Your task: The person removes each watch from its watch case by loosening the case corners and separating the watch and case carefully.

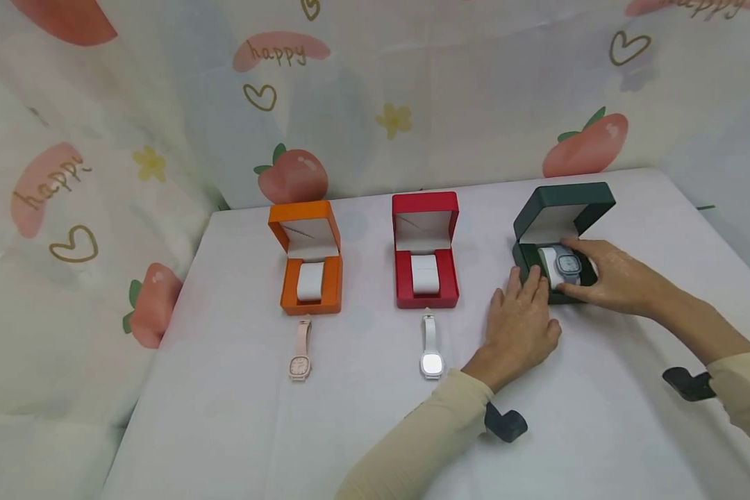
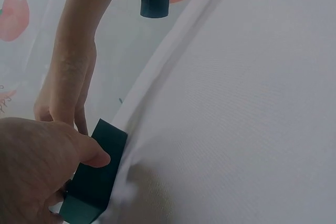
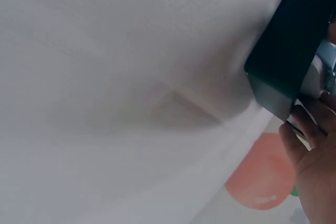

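A grey-blue watch (image 1: 569,265) is wrapped round a white cushion (image 1: 548,267) inside the open green watch box (image 1: 564,200). My right hand (image 1: 621,278) pinches the watch and cushion at their ends, thumb at the near end and fingers at the far end. Against the box's front left edge lie the outstretched fingers of my left hand (image 1: 517,332). From the left wrist view, that thumb rests along the green box's side (image 2: 97,187). The right wrist view has the green box (image 3: 291,35) at upper right, with the watch partly hidden behind it.
An orange box (image 1: 290,288) and a red box (image 1: 405,285) stand open to the left, each with a white cushion. A pink watch (image 1: 300,366) lies before the orange one, a white watch (image 1: 432,364) before the red one. Behind the table hangs a printed cloth (image 1: 475,83).
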The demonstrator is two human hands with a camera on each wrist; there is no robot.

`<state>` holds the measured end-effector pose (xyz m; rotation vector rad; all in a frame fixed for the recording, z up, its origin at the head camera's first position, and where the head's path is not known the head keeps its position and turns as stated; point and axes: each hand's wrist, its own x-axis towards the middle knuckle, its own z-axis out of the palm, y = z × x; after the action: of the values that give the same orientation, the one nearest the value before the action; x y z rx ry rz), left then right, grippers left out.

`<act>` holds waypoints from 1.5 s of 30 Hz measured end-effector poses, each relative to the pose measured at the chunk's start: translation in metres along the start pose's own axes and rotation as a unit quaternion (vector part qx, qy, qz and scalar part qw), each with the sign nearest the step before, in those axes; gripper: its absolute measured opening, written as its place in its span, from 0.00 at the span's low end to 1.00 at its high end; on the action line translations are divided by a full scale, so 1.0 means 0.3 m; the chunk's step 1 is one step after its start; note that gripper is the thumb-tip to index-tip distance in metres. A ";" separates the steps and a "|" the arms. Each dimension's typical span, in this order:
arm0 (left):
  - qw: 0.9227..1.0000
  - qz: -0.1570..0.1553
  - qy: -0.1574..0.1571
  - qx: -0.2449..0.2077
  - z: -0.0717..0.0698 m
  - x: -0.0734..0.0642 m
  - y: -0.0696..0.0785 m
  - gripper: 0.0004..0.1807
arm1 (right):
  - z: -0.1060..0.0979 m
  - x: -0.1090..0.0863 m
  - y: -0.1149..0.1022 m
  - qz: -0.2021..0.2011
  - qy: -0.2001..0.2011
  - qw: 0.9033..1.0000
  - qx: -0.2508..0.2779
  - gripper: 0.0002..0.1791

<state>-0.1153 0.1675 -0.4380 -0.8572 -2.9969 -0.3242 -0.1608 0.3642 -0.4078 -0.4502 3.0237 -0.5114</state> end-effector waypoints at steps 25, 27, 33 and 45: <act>0.999 -0.020 -0.035 -0.037 -0.026 0.014 -0.002 0.35 | 0.017 -0.026 0.000 -0.094 0.151 0.983 0.055 0.49; 0.998 -0.021 -0.037 -0.040 -0.029 0.015 -0.001 0.34 | 0.014 -0.029 -0.004 -0.092 0.163 0.980 0.060 0.50; 0.997 -0.027 -0.041 -0.058 -0.039 0.014 0.000 0.35 | -0.006 -0.044 -0.024 -0.082 0.194 0.971 0.111 0.49; 0.981 -0.006 0.068 -0.183 -0.083 -0.010 -0.025 0.47 | -0.069 -0.112 -0.068 -0.025 0.074 0.972 0.221 0.43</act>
<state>-0.1179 0.1546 -0.4153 -0.7965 -2.8575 -0.9155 -0.1247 0.3621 -0.3817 -0.4733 2.9013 -1.2358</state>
